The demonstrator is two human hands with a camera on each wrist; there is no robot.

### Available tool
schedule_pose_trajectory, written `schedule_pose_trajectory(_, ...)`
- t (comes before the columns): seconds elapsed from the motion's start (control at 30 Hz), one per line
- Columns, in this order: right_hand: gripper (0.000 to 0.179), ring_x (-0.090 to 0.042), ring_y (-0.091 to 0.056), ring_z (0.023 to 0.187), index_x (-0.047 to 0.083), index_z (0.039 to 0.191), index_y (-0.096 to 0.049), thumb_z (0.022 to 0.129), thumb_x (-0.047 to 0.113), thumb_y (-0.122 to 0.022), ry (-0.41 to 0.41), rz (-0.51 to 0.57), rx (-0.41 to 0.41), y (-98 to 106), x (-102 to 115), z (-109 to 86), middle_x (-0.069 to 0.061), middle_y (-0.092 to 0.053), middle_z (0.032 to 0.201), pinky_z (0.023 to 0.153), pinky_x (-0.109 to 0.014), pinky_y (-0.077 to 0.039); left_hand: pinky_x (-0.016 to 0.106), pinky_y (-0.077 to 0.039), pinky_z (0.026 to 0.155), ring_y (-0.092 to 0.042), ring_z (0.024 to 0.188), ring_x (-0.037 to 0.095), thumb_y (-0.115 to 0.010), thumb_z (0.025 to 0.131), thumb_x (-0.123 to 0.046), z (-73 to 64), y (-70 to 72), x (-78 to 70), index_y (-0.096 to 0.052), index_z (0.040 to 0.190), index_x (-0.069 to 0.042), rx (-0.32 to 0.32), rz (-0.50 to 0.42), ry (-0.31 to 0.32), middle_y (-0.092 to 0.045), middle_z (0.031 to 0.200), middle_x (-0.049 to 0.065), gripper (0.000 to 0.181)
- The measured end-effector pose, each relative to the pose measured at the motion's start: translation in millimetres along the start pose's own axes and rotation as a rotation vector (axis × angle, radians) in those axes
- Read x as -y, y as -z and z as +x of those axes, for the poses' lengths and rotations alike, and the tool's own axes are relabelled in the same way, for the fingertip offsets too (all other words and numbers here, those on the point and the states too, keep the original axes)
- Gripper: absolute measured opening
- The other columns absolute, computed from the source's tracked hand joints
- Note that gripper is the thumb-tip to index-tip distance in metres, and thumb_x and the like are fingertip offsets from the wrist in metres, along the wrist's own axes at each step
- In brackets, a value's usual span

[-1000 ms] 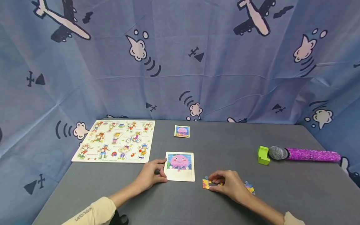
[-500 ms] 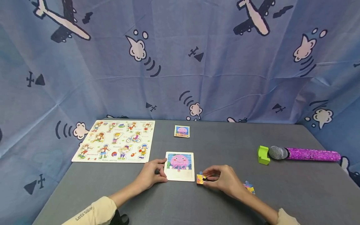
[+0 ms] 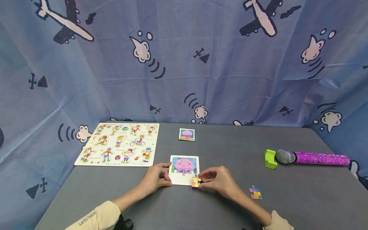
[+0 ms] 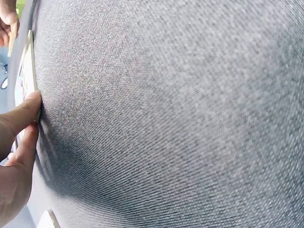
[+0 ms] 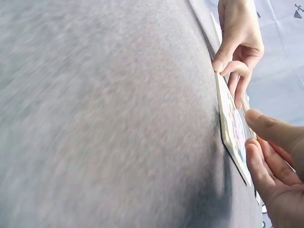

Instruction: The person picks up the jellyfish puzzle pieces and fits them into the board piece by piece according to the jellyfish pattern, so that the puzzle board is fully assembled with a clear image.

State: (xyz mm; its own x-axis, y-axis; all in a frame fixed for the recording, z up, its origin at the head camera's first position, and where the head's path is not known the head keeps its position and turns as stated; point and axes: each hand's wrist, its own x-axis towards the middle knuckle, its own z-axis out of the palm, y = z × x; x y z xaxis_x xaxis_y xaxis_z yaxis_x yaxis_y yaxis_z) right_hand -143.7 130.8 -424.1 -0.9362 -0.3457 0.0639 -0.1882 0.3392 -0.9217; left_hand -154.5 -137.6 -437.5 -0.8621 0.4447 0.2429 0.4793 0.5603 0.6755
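Note:
A square jigsaw board (image 3: 179, 180) lies flat on the table, its upper part filled with a pink jellyfish picture and its lower strip pale and bare. The thumb and fingers of my left hand (image 3: 155, 175) pinch its left edge; the left wrist view shows the thumb (image 4: 31, 104) at that rim. From the right, my right hand (image 3: 219, 182) pinches a yellow puzzle piece (image 3: 195, 182) with a blue knob on top. That piece overlaps the board's lower right corner in the head view. A second puzzle piece (image 3: 255, 193), blue, pink and yellow, lies apart on the right.
Behind the jigsaw board lies a small jellyfish card (image 3: 187, 134). A large picture board (image 3: 120, 150) of children playing sports covers the back left. At right are a green block (image 3: 270, 159) and a microphone (image 3: 319, 158) with a sparkly magenta handle. A patterned blue curtain (image 3: 172, 89) hangs behind the table.
My right hand has carried the yellow puzzle piece leftward, from beside the jigsaw board to over its lower right corner. The left hand has stayed at the left edge.

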Motion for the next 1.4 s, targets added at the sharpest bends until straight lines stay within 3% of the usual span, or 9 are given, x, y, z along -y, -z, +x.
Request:
schedule_pose_trajectory(0.37, 0.027, -0.018, -0.070, 0.071, -0.007, 0.089, -0.071, 0.067, 0.002, -0.084, 0.011, 0.024, -0.026, -28, -1, 18.3, -0.015, -0.072, 0.084, 0.063, -0.022, -0.055, 0.049, -0.045, 0.092, -0.062, 0.108, 0.035, -0.086, 0.064, -0.005, 0.0, 0.2, -2.0, -0.063, 0.058, -0.011, -0.003, -0.002, -0.005, -0.062, 0.120, 0.022, 0.024)
schedule_pose_trajectory(0.77, 0.023, -0.015, -0.069, 0.067, -0.004, 0.087, -0.073, 0.068, 0.003, -0.084, 0.074, -0.066, -0.054, -56, 0, 37.3, -0.012, -0.072, 0.081, 0.059, -0.018, -0.053, 0.048, -0.046, 0.091, -0.062, 0.107, 0.034, -0.086, 0.062, -0.003, 1.7, -0.3, 0.2, -0.065, 0.058, -0.010, 0.003, 0.009, 0.003, -0.063, 0.119, 0.022, 0.022)
schedule_pose_trajectory(0.97, 0.022, -0.010, -0.066, 0.063, -0.002, 0.085, -0.073, 0.067, 0.002, -0.085, 0.102, -0.170, -0.071, -61, 3, 42.5, -0.008, -0.071, 0.077, 0.057, -0.015, -0.051, 0.049, -0.045, 0.092, -0.061, 0.109, 0.035, -0.086, 0.063, -0.004, 2.6, 0.5, 0.5, -0.066, 0.058, -0.009, 0.010, 0.009, -0.002, -0.063, 0.119, 0.023, 0.021)
schedule_pose_trajectory(1.13, 0.021, -0.007, -0.063, 0.061, -0.002, 0.085, -0.073, 0.067, 0.000, -0.084, 0.135, -0.227, -0.041, -63, 8, 43.8, -0.007, -0.070, 0.074, 0.056, -0.016, -0.050, 0.048, -0.046, 0.091, -0.061, 0.108, 0.034, -0.086, 0.063, -0.004, 2.5, 0.8, 1.2, -0.065, 0.057, -0.009, 0.003, 0.013, -0.007, -0.063, 0.118, 0.023, 0.022)
schedule_pose_trajectory(1.4, 0.023, -0.005, -0.060, 0.062, -0.003, 0.086, -0.071, 0.067, -0.004, -0.083, 0.151, -0.230, 0.011, -62, 9, 46.2, -0.008, -0.069, 0.075, 0.056, -0.016, -0.050, 0.046, -0.046, 0.090, -0.062, 0.107, 0.034, -0.086, 0.063, -0.003, 2.1, 1.3, -0.1, -0.065, 0.057, -0.009, 0.002, 0.007, -0.008, -0.063, 0.118, 0.023, 0.022)
